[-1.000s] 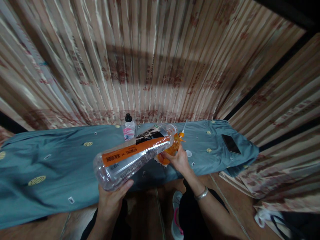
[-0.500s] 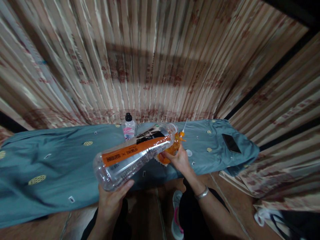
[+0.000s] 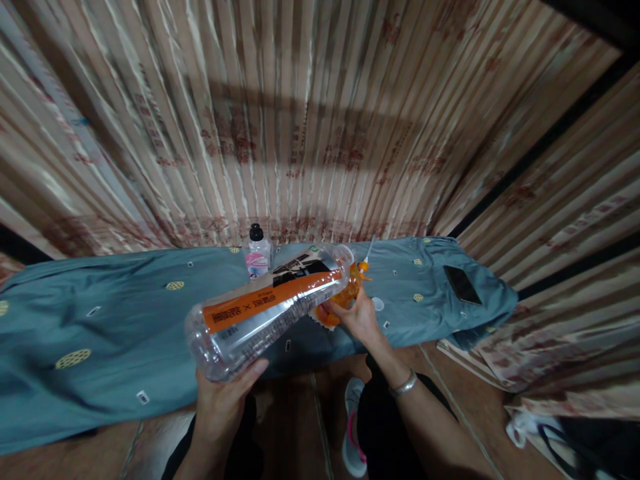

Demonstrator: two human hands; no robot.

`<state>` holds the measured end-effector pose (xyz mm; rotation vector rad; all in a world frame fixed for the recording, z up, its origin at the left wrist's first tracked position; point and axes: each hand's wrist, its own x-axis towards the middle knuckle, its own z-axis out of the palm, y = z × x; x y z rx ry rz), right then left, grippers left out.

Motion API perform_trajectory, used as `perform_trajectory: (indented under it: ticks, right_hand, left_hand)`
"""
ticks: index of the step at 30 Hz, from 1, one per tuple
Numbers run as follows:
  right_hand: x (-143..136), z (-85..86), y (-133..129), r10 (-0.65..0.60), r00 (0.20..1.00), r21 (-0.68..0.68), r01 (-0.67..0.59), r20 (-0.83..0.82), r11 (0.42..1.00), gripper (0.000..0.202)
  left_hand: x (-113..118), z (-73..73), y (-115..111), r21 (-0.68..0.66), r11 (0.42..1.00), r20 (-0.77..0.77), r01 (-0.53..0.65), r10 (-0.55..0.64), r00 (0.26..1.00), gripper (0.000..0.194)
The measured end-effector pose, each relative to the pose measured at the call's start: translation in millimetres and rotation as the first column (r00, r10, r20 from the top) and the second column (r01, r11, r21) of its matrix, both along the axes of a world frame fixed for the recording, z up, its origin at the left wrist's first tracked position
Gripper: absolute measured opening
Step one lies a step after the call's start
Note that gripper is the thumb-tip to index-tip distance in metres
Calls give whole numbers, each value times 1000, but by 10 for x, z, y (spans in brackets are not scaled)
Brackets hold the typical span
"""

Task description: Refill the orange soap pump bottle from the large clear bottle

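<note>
My left hand [image 3: 227, 393] is closed around the base of a large clear plastic bottle [image 3: 265, 303] with an orange and black label. The bottle is tilted, its mouth to the upper right. My right hand [image 3: 356, 317] grips an orange, partly see-through container [image 3: 327, 317] with a scalloped edge, just under the bottle's mouth. Whether the mouth touches it I cannot tell. An orange piece with a thin pale stick [image 3: 367, 259] shows beside the bottle's mouth. Behind the big bottle stands a small clear bottle [image 3: 257, 255] with a black cap and a pink label.
A teal patterned cloth [image 3: 125, 313] covers the long surface. On its right end lies a dark phone [image 3: 462, 285]. A small pale round disc [image 3: 378, 304] lies right of my right hand. A pleated curtain [image 3: 300, 120] hangs behind; a slipper [image 3: 354, 427] is on the floor.
The view has shifted very slightly. Both hands keep their grips, and the large bottle stays tilted in nearly the same place.
</note>
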<state>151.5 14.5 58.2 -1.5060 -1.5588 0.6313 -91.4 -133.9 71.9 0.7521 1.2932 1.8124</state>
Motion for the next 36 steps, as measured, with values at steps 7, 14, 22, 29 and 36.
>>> perform_trajectory:
  ticks: [7,14,22,29,36]
  right_hand:
    - [0,0,-1,8,1000,-22,-8,-5,1000,70]
    - [6,-9,3,10,1000,-6,-10,-19,1000,71]
    - [8,16,-1,9,1000,-27,-8,18,1000,70]
    - [6,18,-2,0,999,-25,1,44,1000,68]
    - [8,11,-3,14,1000,-11,-14,22,1000,69]
  left_hand:
    - [-62,68,25,-55,997,-4,58,-58,998,70]
    - [23,96,1,-14,1000,3,-15,15,1000,72]
    - [-55,18,15,-3,1000,-5,8,-8,1000,69]
    - [-81,-7,2,11,999,-46,51,-50,998,57]
    - [-19,31,3,80,997,22,15,-17,1000,72]
